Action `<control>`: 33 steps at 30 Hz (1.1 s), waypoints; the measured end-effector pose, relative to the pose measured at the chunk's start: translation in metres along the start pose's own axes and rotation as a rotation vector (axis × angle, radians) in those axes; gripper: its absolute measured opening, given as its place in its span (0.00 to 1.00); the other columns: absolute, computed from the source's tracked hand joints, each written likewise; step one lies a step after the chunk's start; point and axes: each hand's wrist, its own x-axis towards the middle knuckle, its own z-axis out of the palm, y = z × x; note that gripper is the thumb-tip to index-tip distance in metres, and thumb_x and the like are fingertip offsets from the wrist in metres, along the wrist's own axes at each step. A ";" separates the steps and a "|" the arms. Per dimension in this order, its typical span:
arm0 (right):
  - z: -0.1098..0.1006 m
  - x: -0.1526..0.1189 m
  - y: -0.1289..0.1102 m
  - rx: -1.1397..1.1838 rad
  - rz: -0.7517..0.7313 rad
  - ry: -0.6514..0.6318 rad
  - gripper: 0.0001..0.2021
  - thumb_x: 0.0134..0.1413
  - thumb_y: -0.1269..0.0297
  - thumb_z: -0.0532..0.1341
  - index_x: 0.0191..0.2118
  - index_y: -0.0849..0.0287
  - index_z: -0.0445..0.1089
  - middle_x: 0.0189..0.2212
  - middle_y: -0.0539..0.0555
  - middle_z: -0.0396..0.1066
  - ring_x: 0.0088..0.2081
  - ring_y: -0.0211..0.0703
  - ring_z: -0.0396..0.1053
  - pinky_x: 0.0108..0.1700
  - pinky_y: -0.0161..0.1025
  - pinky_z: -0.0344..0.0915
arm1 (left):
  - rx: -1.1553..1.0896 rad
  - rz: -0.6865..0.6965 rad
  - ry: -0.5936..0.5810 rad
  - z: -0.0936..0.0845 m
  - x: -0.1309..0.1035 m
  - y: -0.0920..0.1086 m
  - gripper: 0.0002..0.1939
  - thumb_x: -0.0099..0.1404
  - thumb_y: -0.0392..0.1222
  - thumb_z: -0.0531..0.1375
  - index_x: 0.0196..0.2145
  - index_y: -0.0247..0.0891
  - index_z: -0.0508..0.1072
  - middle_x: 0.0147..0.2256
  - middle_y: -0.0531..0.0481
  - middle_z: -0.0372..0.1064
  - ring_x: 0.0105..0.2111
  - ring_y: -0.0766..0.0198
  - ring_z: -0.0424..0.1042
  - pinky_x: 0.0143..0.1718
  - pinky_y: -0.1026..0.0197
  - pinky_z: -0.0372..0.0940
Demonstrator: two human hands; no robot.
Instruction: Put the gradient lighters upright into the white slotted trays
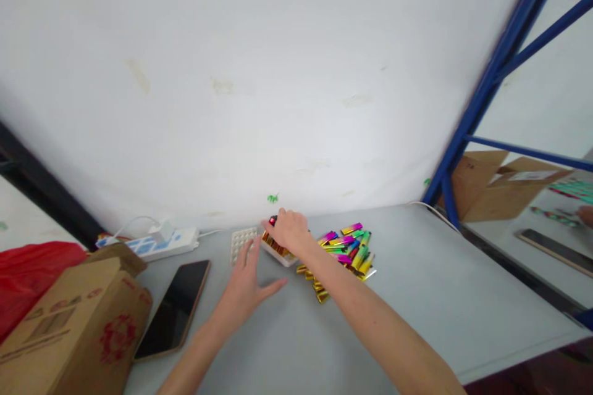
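My left hand (245,281) is open, with thumb and fingers spread apart above the table. Its fingertips are beside a white tray with a grid of small cells (239,239). My right hand (290,230) is closed over a second white tray (283,256) that holds several gold lighters (277,245). A lighter with a red and black top (273,220) shows at its fingers, the rest of it hidden. To the right, under and beyond my right forearm, lies a loose pile of shiny coloured lighters (356,250).
A phone (175,308) lies on the left of the grey table (426,296), near a cardboard box (78,315), a red bag (37,274) and a power strip (162,244). Blue rack posts (472,111) stand right. Another person's hand (586,215) shows at the far right.
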 end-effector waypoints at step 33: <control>-0.028 -0.055 0.083 0.332 0.071 0.078 0.24 0.78 0.43 0.53 0.57 0.55 0.78 0.54 0.64 0.82 0.57 0.57 0.78 0.58 0.48 0.67 | -0.650 0.053 -0.047 0.008 0.034 0.085 0.62 0.54 0.43 0.75 0.78 0.51 0.49 0.71 0.38 0.61 0.70 0.39 0.67 0.68 0.35 0.70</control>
